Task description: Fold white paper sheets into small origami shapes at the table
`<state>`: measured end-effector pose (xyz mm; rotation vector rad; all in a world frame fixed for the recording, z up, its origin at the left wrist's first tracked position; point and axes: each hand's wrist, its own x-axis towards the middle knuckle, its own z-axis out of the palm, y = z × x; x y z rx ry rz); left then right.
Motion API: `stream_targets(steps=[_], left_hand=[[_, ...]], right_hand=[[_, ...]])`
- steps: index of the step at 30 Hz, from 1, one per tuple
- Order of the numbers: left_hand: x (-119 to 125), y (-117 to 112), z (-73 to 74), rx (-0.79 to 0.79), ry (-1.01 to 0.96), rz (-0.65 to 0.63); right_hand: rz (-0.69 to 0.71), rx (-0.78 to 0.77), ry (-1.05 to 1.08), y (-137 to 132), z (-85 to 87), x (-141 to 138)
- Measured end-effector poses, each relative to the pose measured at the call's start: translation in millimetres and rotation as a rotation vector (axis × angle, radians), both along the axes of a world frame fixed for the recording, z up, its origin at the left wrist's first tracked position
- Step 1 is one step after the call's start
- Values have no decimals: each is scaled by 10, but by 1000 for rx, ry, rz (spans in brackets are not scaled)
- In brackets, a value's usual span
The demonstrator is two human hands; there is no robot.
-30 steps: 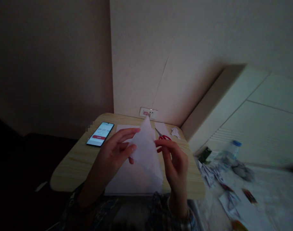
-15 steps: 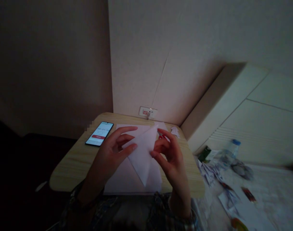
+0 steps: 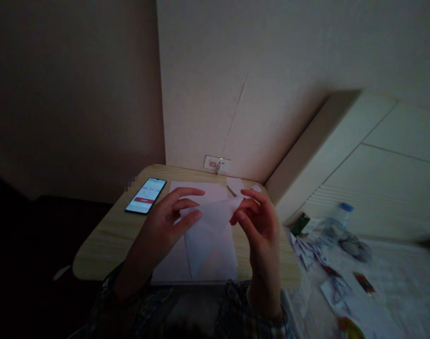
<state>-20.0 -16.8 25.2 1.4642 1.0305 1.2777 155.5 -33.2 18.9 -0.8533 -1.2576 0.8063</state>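
Note:
A folded sheet of white paper [image 3: 209,223] is held up between my two hands above the table. My left hand [image 3: 167,221] pinches its left edge, thumb in front and fingers behind. At the upper right corner, my right hand [image 3: 257,221] grips the paper between thumb and fingers. Beneath it lies a stack of white paper [image 3: 168,263] on the wooden table. Scissors [image 3: 231,191] show behind the right hand, mostly covered by hand and paper.
A phone [image 3: 146,196] with a lit screen lies on the table [image 3: 105,240] at left. Small paper pieces [image 3: 234,182] rest near the back edge. A wall socket [image 3: 216,164] is behind. To the right, a bottle [image 3: 342,216] and scraps [image 3: 308,252] lie on a pale surface.
My right hand has moved slightly right and drawn the paper's upper corner to the right and down. The paper now spreads wider. My left hand has stayed nearly still.

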Motion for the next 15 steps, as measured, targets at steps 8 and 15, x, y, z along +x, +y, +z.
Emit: stream_targets(steps=[8, 15], left_hand=[[36, -42, -16, -40, -20, -51], [154, -95, 2, -106, -70, -104]], right_hand=[[-49, -51, 56, 25, -20, 9], [-69, -39, 100, 24, -13, 41]])
